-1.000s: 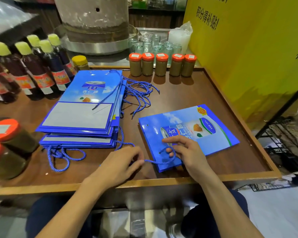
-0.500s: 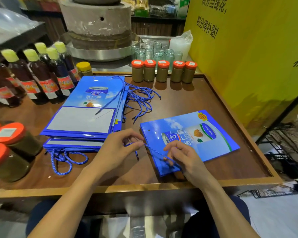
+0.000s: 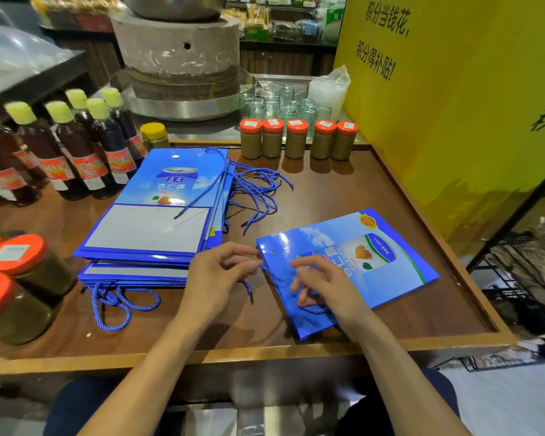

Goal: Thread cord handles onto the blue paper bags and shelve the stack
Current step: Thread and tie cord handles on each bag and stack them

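A single flat blue paper bag (image 3: 375, 262) lies on the wooden table (image 3: 343, 190) in front of me, its punched top edge toward my hands. My left hand (image 3: 217, 275) pinches a blue cord (image 3: 250, 291) at the bag's top edge, near an eyelet; the cord's dark tip hangs down below the fingers. My right hand (image 3: 321, 284) rests on the bag with fingers curled over a loop of the same cord near the lower hole. To the left sits a stack of blue bags (image 3: 158, 221), with loose cords (image 3: 255, 190) trailing from its right side.
Dark sauce bottles (image 3: 76, 152) with yellow caps line the back left. Orange-lidded jars (image 3: 296, 140) stand along the back edge, more (image 3: 16, 278) at the left. A stone mill (image 3: 180, 58) and glasses sit behind. A yellow board (image 3: 453, 105) walls the right side; the table has a raised rim.
My left hand has moved up and right with the cord, from the table's front to the bag's top edge. My right hand stays on the bag. The camera has tilted up slightly.
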